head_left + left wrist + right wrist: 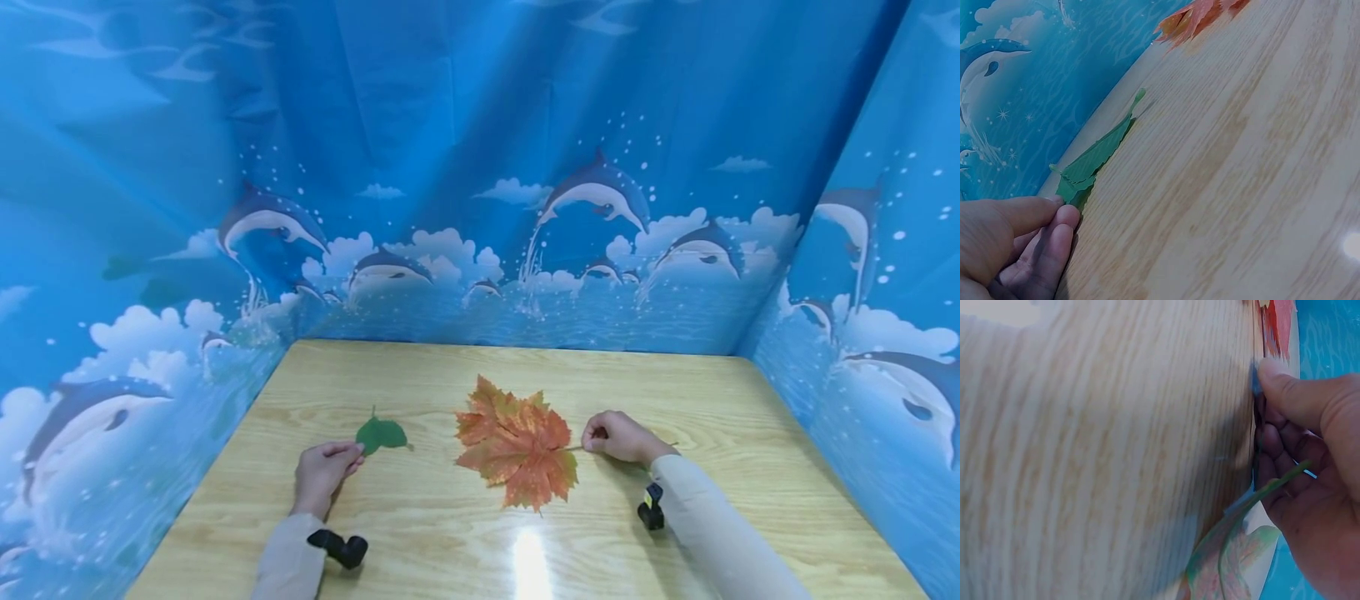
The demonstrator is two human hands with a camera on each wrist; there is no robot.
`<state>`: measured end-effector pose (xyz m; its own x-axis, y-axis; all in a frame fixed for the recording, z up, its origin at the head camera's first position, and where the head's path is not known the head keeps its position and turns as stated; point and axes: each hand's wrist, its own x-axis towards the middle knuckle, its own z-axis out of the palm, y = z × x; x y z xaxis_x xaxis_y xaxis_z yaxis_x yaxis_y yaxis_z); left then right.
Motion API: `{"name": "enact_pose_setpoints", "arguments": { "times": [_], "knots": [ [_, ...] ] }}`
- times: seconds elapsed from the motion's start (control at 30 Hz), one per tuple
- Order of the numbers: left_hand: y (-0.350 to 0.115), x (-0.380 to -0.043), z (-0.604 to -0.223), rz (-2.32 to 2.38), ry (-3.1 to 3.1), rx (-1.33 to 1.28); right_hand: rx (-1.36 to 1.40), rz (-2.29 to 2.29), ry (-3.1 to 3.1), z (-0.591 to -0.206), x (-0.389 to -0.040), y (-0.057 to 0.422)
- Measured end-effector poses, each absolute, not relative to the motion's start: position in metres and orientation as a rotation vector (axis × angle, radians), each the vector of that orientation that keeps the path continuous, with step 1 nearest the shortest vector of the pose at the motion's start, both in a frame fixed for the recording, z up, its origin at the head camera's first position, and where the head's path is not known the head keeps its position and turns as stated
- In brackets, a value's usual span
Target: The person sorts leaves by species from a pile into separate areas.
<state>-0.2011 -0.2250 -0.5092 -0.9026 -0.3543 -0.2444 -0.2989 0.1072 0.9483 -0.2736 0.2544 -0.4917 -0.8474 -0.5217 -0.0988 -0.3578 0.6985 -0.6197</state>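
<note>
My left hand (pixel 322 477) pinches the edge of a green leaf (pixel 381 434) between thumb and fingertips, at the left of the table. In the left wrist view the leaf (pixel 1100 150) extends away from the fingers, low over the wood. Orange-red maple leaves (pixel 517 446) lie overlapping at the middle. To their right, my right hand (pixel 621 437) has curled fingers and pinches their thin stem (pixel 574 448). In the right wrist view, another leaf, green and reddish (pixel 1225 562), lies below the right hand (pixel 1316 437); the forearm mostly hides it in the head view.
A pale wood-grain table (pixel 420 542) carries everything. Blue curtains printed with dolphins (pixel 450 167) hang along its back and sides. Each wrist wears a small black camera (pixel 339 548). A bright reflection shows on the table near the front.
</note>
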Motion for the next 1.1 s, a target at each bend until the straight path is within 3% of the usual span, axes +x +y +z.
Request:
{"name": "enact_pose_setpoints", "arguments": {
  "times": [0.53,1.1],
  "knots": [
    [-0.223,-0.202,-0.51,-1.94,-2.32,0.676,-0.686,-0.87,2.642,-0.481,-0.275,0.254],
    [-0.227,-0.205,-0.516,-1.955,-2.308,0.689,-0.408,-1.267,2.661,-0.453,-0.27,0.242]
  ]
}}
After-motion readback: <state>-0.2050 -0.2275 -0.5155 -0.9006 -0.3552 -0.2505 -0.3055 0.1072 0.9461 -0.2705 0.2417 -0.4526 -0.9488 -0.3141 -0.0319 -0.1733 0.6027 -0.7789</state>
